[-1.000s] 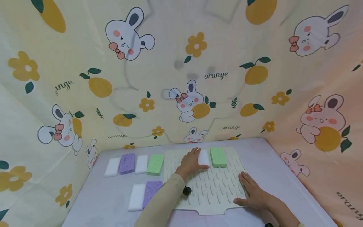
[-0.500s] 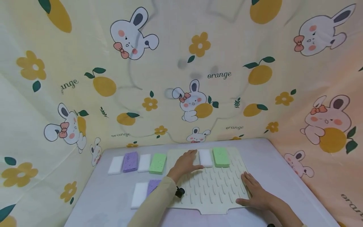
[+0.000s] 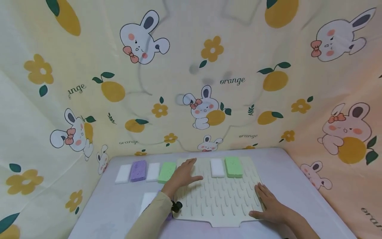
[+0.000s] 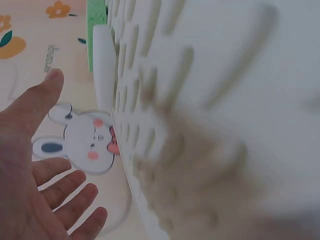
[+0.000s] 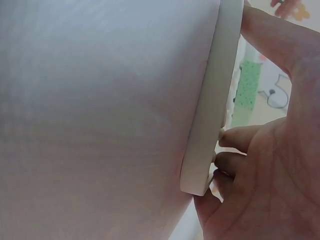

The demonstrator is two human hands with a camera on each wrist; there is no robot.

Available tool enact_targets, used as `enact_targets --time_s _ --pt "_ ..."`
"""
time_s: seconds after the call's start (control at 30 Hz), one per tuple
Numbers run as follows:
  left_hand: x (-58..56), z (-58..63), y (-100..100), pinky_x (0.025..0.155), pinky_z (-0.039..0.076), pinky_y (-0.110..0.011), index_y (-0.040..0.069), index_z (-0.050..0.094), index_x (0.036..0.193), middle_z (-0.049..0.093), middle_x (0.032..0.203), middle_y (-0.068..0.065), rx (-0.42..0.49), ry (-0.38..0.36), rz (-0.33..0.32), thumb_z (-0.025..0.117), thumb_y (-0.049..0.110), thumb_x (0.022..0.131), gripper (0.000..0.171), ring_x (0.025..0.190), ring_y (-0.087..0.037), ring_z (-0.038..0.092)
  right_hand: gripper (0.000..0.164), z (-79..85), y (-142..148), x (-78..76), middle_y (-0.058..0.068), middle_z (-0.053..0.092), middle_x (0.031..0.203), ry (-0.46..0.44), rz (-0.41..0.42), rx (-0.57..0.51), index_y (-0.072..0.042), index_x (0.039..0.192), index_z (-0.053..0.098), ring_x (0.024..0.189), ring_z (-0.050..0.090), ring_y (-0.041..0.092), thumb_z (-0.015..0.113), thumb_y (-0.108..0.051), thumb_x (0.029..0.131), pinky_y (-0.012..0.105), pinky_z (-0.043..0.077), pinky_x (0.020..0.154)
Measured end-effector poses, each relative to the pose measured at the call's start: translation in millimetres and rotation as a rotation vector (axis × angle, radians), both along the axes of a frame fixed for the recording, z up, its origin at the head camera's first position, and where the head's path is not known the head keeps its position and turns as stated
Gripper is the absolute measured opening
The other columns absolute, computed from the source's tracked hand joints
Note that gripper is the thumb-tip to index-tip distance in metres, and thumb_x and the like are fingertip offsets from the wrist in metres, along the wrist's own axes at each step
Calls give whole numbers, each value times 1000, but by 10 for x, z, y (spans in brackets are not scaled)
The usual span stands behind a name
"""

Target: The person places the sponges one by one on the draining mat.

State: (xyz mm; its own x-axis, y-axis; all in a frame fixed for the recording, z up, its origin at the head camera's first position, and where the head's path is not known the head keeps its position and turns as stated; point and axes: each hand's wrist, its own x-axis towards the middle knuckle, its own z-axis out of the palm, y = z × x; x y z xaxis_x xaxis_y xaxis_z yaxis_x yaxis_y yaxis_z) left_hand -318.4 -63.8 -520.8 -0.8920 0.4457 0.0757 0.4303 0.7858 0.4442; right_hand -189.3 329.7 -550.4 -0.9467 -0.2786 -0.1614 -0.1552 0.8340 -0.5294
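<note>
A cream board (image 3: 222, 202) with rows of raised ridges lies on the table. On its far part a white sponge (image 3: 217, 168) and a green sponge (image 3: 233, 167) lie side by side. My left hand (image 3: 182, 176) is over the board's left part, thumb apart from the fingers, holding nothing. In the left wrist view its palm (image 4: 25, 185) and spread fingers show apart from the white sponge. My right hand (image 3: 271, 206) rests on the board's right edge with fingers extended. The right wrist view has its fingertips at the board's side (image 5: 207, 125).
Left of the board lie a white sponge (image 3: 123, 174), a purple sponge (image 3: 138, 171), another white sponge (image 3: 153, 172) and a green sponge (image 3: 167, 171) in a row. Nearer, the left sleeve (image 3: 152, 215) partly covers a white sponge (image 3: 147, 200) and a purple one. Printed cloth (image 3: 179, 66) walls the table.
My left hand has let go of the white sponge on the board and moved left, away from it. The right hand stays at the board's right edge. The head view has shifted slightly.
</note>
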Motion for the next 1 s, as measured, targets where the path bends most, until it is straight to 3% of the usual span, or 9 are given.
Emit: enact_targets --time_s 0.3,0.53,1.0 --pt "59 10 -456 123 40 -58 3 35 167 37 171 -19 84 5 47 82 49 95 98 154 -43 40 127 -31 -25 -24 36 7 173 -13 -21 31 10 166 18 158 4 59 84 -62 85 81 16 121" --pt "83 27 -798 124 37 -61 5 33 168 33 172 -18 91 -15 80 81 45 97 95 156 -44 36 126 -38 -29 -30 37 7 173 -12 -12 20 11 166 18 158 4 60 85 -60 86 82 14 121" --pt "44 -108 -1478 123 33 -69 1 34 167 32 171 -24 130 -9 113 83 41 95 96 155 -51 31 127 -47 -26 -32 36 8 173 1 -14 31 10 166 18 158 5 60 84 -62 85 82 16 121"
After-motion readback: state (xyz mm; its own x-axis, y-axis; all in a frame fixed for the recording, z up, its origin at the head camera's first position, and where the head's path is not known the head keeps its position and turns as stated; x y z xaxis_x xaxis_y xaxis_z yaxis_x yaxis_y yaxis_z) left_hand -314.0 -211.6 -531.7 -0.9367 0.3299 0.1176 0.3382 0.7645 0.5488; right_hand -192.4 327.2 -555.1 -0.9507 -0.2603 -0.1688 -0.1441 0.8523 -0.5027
